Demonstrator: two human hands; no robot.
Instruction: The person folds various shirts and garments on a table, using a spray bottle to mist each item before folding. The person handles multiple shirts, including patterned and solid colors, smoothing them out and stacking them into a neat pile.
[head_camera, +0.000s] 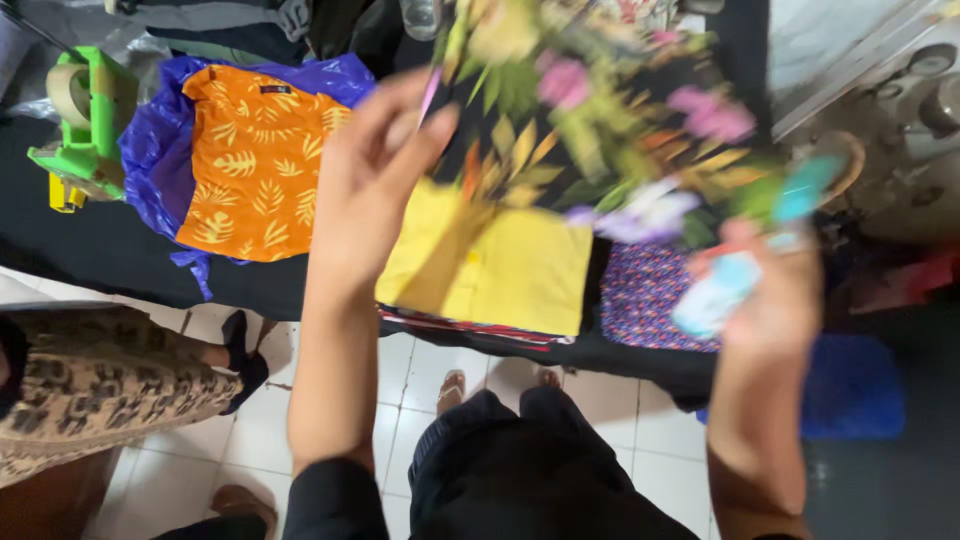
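Head view, nearest first: dark trousers and sandalled feet at the bottom of the frame, white floor tiles (400, 380) under them, and another person's patterned leg (100, 380) at lower left. Above that, the left hand (365, 190) pinches the left edge of a floral cloth (600, 120), fingers closed on it. The right hand (770, 290) at centre right is closed too, on the cloth's right edge together with something pale blue; blur hides what that is. The cloth hangs in the air at upper centre, over a yellow garment (520, 270) on the dark bench (100, 250).

The hold is only at two edges, so the cloth could sag or slip and land rumpled on the stack, dragging the yellow piece askew. The right hand, sharing its grip, seems likelier to lose it. Farther off at upper left lie an orange shirt (255, 165) on blue plastic and a green tape dispenser (85, 120).
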